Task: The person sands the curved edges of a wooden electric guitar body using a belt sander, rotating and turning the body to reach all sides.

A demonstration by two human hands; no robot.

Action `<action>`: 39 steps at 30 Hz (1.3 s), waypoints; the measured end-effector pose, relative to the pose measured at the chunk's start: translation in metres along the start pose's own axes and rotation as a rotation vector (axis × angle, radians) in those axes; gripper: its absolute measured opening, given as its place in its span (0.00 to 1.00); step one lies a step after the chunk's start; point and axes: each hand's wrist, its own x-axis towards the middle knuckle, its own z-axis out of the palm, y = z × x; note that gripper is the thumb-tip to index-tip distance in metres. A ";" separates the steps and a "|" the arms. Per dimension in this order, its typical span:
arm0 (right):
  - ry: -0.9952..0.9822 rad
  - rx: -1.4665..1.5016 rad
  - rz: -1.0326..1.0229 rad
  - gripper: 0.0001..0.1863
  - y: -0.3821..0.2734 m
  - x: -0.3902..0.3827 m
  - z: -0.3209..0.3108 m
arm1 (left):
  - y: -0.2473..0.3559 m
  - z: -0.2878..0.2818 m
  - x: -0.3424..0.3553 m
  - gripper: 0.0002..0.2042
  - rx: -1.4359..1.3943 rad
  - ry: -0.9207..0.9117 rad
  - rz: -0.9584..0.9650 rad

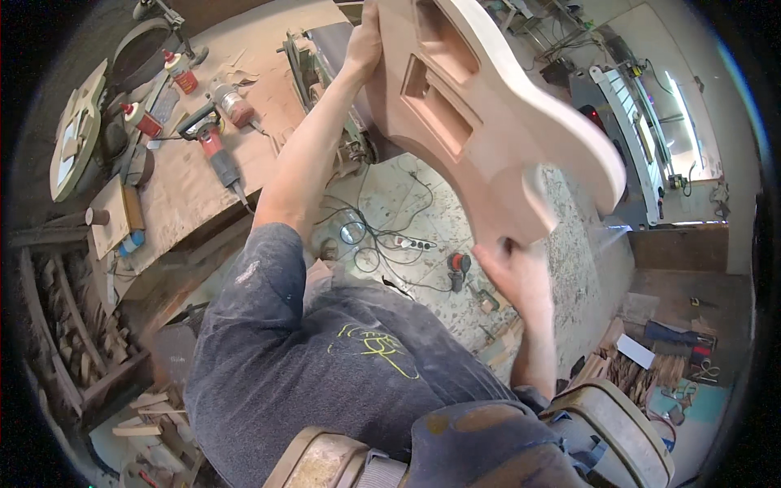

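The guitar body (pixel 498 134) is pinkish tan; the dark grey shirt (pixel 301 382) bears yellow lines. Dark speckles mottle the pale floor (pixel 592 268).

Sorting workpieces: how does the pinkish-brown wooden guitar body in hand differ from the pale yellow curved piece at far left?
The pinkish-brown wooden guitar body is held by the left hand; the pale yellow curved piece sits unheld. The guitar body shows recessed pockets; the curved piece has a white patch on it. Both have curved outlines.
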 end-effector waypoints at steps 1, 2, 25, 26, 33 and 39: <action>0.144 0.179 -0.067 0.25 0.006 0.000 0.023 | 0.006 0.009 0.002 0.36 0.111 -0.010 0.026; 0.289 0.360 -0.132 0.24 0.013 0.001 0.046 | 0.012 0.016 0.002 0.36 0.225 -0.023 0.052; 0.187 0.360 0.013 0.40 -0.009 0.160 0.222 | 0.081 0.017 0.073 0.32 0.956 -0.199 0.588; 0.186 0.338 0.012 0.41 -0.007 0.159 0.218 | 0.078 0.021 0.070 0.32 0.934 -0.208 0.583; 0.231 0.219 0.004 0.41 0.040 0.131 0.260 | 0.057 0.034 0.040 0.31 0.788 -0.254 0.553; 0.074 0.252 0.139 0.38 0.046 0.080 0.220 | 0.033 0.016 0.017 0.28 0.937 -0.259 0.387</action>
